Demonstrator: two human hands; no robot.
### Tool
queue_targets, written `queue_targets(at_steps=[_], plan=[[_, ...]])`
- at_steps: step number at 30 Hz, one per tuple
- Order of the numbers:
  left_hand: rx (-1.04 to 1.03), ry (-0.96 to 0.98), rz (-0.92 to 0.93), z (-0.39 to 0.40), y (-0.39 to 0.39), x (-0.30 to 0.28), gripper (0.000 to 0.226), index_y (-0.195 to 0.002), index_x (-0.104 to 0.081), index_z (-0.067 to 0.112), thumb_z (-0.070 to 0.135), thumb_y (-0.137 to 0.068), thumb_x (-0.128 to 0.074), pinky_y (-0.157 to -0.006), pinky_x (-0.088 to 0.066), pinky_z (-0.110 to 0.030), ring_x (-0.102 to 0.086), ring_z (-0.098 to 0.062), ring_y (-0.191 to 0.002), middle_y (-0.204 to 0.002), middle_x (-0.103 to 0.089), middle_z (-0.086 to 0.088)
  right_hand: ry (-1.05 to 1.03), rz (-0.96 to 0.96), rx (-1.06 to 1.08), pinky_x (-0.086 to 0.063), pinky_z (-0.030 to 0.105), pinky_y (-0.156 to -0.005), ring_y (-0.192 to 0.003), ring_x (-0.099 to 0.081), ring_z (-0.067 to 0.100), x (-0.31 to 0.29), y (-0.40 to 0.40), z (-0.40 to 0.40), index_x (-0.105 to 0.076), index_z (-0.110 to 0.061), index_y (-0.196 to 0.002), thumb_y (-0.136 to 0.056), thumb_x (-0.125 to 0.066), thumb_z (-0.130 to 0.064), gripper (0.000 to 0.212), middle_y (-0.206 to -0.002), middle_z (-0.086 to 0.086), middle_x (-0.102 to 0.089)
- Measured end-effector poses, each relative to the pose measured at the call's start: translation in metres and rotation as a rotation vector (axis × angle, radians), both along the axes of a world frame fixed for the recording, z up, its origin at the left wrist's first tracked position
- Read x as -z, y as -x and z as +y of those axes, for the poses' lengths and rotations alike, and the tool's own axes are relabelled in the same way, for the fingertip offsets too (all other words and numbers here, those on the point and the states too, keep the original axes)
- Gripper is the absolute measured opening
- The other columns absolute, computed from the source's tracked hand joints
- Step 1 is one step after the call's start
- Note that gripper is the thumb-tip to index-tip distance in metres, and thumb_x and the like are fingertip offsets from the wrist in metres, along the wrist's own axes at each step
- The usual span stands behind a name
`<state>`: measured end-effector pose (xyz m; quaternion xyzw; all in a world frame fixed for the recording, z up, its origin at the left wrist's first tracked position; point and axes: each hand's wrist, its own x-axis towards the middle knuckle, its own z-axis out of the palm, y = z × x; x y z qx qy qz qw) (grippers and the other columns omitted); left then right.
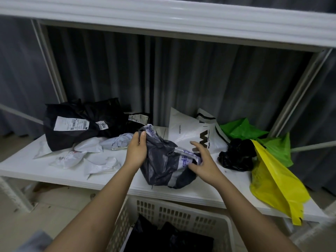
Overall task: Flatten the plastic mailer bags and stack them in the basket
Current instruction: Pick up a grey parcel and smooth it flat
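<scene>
Around the grey mailer bag [161,160], which lies crumpled on the white shelf [23,166], sit a large black labelled bag [80,122] behind-left, a white printed bag [189,131] behind, yellow [272,180] and green [243,130] bags to its right, and small white mailers [87,157] to its left. Left hand [136,150] pinches its upper edge; right hand [201,160] grips its lower fold (index finger loosely extended). Below it, the white basket [174,213] holds dark bags [163,237].

Dark grey pleated curtains [181,73] hung behind a white metal shelving frame [163,17]. Its white shelf board [36,166] stood over a pale, scuffed floor [54,215].
</scene>
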<state>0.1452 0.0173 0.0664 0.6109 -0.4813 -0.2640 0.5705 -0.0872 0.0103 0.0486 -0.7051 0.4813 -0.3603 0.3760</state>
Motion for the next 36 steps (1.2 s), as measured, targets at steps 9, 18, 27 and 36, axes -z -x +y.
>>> queue_targets(at_steps=[9, 18, 27, 36], plan=[[-0.098, 0.045, -0.103, 0.004, 0.002, -0.003, 0.022, -0.094, -0.047, 0.007, 0.024, -0.103, -0.035, -0.064, -0.025, -0.021, -0.046, -0.016, -0.081, -0.08, -0.049, 0.001, 0.049, 0.199, -0.005, -0.048, 0.028, -0.088, -0.097, -0.057, 0.01, -0.002, -0.01, 0.008, -0.063, -0.026, -0.11, -0.089, -0.059, -0.044, 0.027, -0.107, -0.005, -0.056], [-0.102, -0.024, 0.018, 0.005, 0.001, -0.003, 0.032, -0.094, -0.046, 0.004, 0.034, -0.101, -0.039, -0.059, -0.035, -0.022, -0.045, -0.012, -0.072, -0.078, -0.047, -0.001, 0.126, 0.249, -0.021, -0.049, 0.03, -0.082, -0.094, -0.06, 0.017, 0.001, -0.022, 0.021, -0.066, -0.019, -0.109, -0.096, -0.054, -0.031, 0.021, -0.104, 0.0, -0.065], [-0.055, -0.056, -0.006, 0.011, 0.001, -0.006, 0.03, -0.076, -0.037, 0.017, 0.032, -0.1, -0.044, -0.06, -0.026, -0.026, -0.042, -0.01, -0.068, -0.072, -0.041, 0.002, 0.052, 0.02, 0.182, -0.042, 0.01, -0.058, -0.074, -0.061, 0.007, 0.0, -0.003, 0.011, -0.063, -0.02, -0.085, -0.097, -0.052, -0.018, 0.017, -0.08, -0.003, -0.067], [0.24, -0.272, 0.21, 0.012, -0.018, -0.005, 0.08, -0.131, -0.048, 0.025, 0.082, -0.077, -0.032, -0.107, -0.038, -0.038, -0.048, -0.014, -0.123, -0.133, -0.052, 0.007, -0.001, -0.182, 0.337, -0.048, 0.028, -0.076, -0.085, -0.064, 0.019, -0.006, 0.016, 0.001, -0.067, -0.013, -0.097, -0.097, -0.054, -0.02, 0.014, -0.089, 0.002, -0.069]])
